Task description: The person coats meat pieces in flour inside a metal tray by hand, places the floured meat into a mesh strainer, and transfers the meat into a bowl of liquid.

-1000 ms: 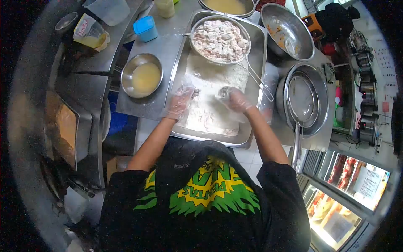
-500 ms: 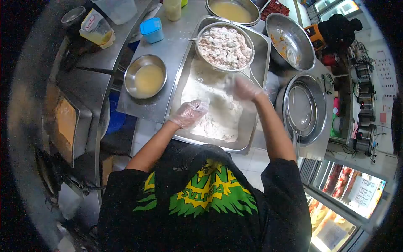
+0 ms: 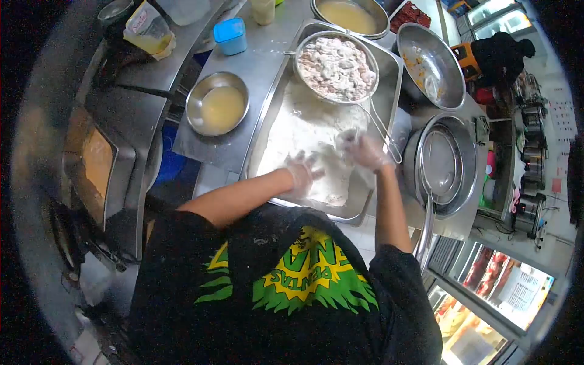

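Note:
A deep metal tray [image 3: 263, 131] holds a bed of white flour [image 3: 298, 131]. My left hand [image 3: 301, 174], in a clear plastic glove, is low over the near part of the flour, with its fingers spread. Across from it my gloved right hand [image 3: 368, 151] is over the right side of the flour, its fingers smeared by motion. A wire strainer [image 3: 297, 68] heaped with flour-coated raw meat pieces [image 3: 337, 68] rests across the tray's far end. Its long wire handle [image 3: 384, 131] points toward me, beside my right hand.
Left of the tray stand a bowl of cloudy yellowish liquid [image 3: 220, 112] and a blue-lidded tub [image 3: 230, 36]. On the right are a large steel bowl [image 3: 453, 73] with orange residue and another bowl holding a round sieve [image 3: 439, 167]. A second liquid-filled bowl [image 3: 350, 17] is behind the strainer.
My left hand has moved right, and its fingers are now spread. My right hand has come down toward me. The whole view has shifted slightly, and the strainer's handle shows more.

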`<action>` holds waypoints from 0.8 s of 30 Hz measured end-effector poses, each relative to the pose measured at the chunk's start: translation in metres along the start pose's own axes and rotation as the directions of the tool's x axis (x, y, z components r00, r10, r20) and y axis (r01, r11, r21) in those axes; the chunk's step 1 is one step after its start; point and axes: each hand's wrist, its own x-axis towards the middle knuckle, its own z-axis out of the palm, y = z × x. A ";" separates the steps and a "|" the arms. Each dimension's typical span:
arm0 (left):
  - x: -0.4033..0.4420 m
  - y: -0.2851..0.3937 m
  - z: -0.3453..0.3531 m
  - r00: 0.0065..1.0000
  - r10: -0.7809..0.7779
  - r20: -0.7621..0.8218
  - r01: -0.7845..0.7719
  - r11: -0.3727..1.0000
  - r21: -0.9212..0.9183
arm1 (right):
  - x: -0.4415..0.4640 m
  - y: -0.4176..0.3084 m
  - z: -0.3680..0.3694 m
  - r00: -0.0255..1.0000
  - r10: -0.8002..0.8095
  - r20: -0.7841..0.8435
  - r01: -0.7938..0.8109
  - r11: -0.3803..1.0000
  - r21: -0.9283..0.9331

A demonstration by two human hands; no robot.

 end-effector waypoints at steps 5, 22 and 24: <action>0.044 -0.015 0.045 0.984 0.168 0.065 -0.175 0.975 0.139 | -0.023 0.007 0.019 0.999 -0.009 -0.032 0.004 0.987 -0.158; -0.021 -0.018 -0.048 0.867 -0.179 -0.465 -0.301 0.555 -0.775 | -0.037 -0.100 0.053 0.956 0.289 -0.046 -0.055 0.331 0.942; -0.025 -0.013 -0.054 0.859 -0.204 -0.469 -0.216 0.686 -0.695 | -0.036 -0.126 0.039 0.974 0.225 -0.041 -0.125 0.673 0.729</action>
